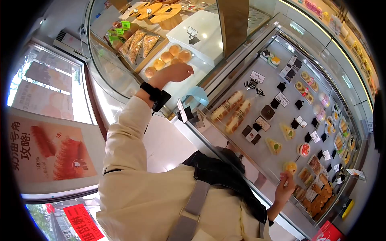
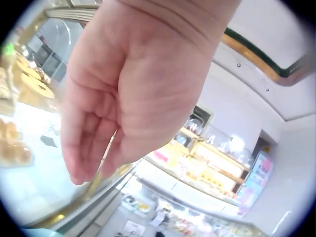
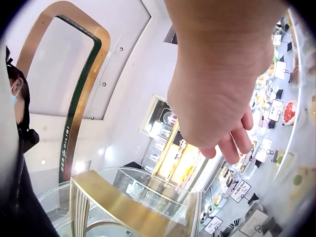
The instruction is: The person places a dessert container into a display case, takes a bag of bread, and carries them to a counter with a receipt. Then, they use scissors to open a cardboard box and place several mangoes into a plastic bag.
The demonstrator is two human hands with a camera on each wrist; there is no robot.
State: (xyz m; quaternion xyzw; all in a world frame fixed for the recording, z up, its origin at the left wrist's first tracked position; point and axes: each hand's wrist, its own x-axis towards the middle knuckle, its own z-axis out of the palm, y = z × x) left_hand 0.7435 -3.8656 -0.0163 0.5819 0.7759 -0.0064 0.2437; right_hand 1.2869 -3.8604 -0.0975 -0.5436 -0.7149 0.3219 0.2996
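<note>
My left hand [image 1: 179,73] is raised over the corner of the glass bakery case, overlapping a tray of round golden buns [image 1: 173,54] in the head view. In the left wrist view, the left hand [image 2: 133,94] hangs with fingers loosely bent and nothing between them and the thumb. Lower right, my right hand [image 1: 284,188] is at the front of the chilled display, its fingertips overlapping a round yellow pastry [image 1: 290,167]. Loosely bent fingers [image 3: 228,148] show beneath the right palm in the right wrist view, holding nothing visible.
The chilled display holds long wrapped rolls [image 1: 239,111], cake wedges [image 1: 274,146], a red-topped cup [image 1: 304,149] and several price cards [image 1: 257,76]. A light blue curved piece [image 1: 195,96] stands near the corner. A brown post [image 1: 232,28] divides the cases. A masked person [image 3: 17,94] stands nearby.
</note>
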